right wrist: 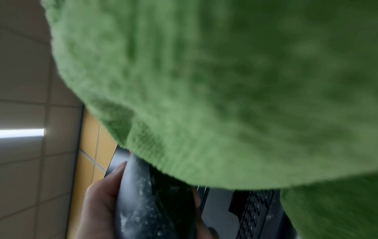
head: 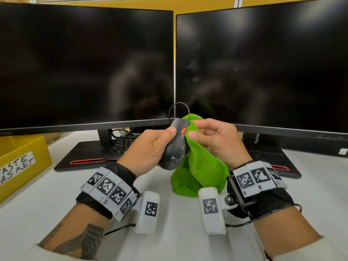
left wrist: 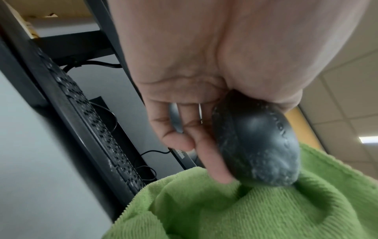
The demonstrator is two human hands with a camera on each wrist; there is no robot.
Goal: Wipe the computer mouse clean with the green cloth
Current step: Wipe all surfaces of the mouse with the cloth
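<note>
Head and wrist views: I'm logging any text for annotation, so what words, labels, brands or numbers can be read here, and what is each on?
"ASTE" over "ASKET", first letters cut off by the frame edge: white label on the yellow box.
Raised brand lettering on the computer mouse: too blurred to read.
White print on the monitor bezel: too blurred.
Small digits under the square markers on the wristbands: too small.
Keyboard key legends: too small.
</note>
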